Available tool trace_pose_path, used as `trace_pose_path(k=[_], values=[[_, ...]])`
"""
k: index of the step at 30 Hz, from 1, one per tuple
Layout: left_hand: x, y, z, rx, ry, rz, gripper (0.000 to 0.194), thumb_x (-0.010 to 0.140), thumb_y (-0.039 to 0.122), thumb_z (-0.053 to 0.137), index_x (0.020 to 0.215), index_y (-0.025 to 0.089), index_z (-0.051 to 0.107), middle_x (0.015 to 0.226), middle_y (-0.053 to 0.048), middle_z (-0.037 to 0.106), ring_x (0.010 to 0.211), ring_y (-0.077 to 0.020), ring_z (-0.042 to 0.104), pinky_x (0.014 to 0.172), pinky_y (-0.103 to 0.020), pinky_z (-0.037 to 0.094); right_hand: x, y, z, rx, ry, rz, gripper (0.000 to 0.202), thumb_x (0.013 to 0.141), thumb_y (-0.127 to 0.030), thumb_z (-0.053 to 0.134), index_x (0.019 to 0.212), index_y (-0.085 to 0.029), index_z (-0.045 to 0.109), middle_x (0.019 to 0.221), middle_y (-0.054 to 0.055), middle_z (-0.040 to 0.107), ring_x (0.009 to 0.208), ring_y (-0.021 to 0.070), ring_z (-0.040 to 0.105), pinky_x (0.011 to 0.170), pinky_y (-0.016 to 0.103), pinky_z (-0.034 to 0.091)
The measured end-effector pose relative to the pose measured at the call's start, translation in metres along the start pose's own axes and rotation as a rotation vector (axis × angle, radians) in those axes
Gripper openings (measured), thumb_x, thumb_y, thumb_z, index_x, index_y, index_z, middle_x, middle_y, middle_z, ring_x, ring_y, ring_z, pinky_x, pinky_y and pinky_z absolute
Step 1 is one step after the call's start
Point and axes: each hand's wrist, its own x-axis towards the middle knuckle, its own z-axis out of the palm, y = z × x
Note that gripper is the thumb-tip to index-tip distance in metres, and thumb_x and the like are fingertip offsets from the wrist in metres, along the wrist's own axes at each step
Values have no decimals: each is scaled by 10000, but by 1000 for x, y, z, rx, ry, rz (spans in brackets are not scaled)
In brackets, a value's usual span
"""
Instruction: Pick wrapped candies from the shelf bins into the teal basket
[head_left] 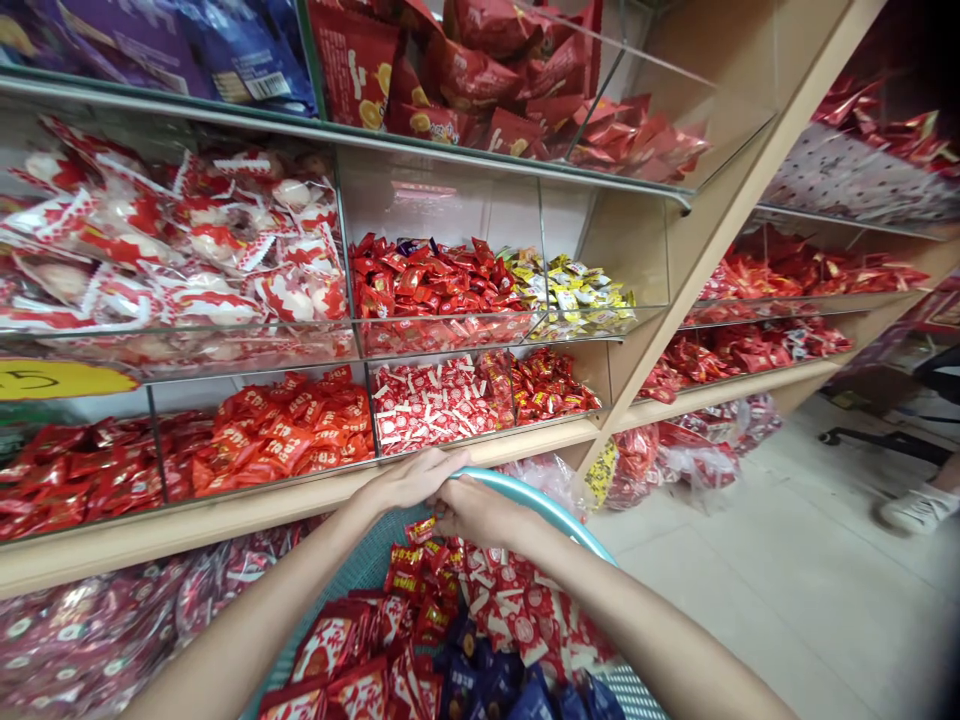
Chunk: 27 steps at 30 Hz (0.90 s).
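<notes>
meeting at the far rim of the basket (559,517), left hand (417,480) and right hand (484,510); fingers' grasp cannot be told. wooden ledge (225,512) just beyond; bagged sweets (634,468) past the far-right edge.

A yellow sign (64,379) sits at 9 o'clock, blue packets (240,50) at 11, red packets (487,70) at 12, yellow sweets (577,290) at 2 and a black chair base (892,444) at 3. Near 4, a white shoe (916,510) stands on the pale floor (742,590).
</notes>
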Motion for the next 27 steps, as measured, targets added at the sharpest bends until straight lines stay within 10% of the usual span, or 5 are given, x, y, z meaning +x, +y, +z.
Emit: trace_pose_path(k=[6,12,17,27], values=[[1,0,-1,72,65,31,565,870,521,242,727,143,636,646,6,625,668,-165,541,627,-222,384,-20,11,-64,266,50,38,182,779,-282,520,669,-147,573,567,-10,573,507,94,506,513,206,378],[0,-2,-2,78,25,61,523,873,504,264,750,161,640,729,4,648,710,-184,566,651,-224,375,-15,87,-90,36,798,369,129,776,-244,493,803,-165,591,739,36,641,687,141,576,650,241,402],[-1,-6,0,122,53,59,491,856,524,305,754,175,635,757,3,652,713,-191,572,648,-231,377,7,134,-75,-158,650,454,155,736,-191,532,874,-167,601,907,72,618,839,168,556,720,248,389],[-1,-4,-1,164,37,43,515,854,545,277,803,173,629,776,-12,657,740,-203,568,650,-240,370,24,142,-77,-227,479,557,253,676,-198,606,927,-191,573,976,66,513,857,178,541,683,242,384]])
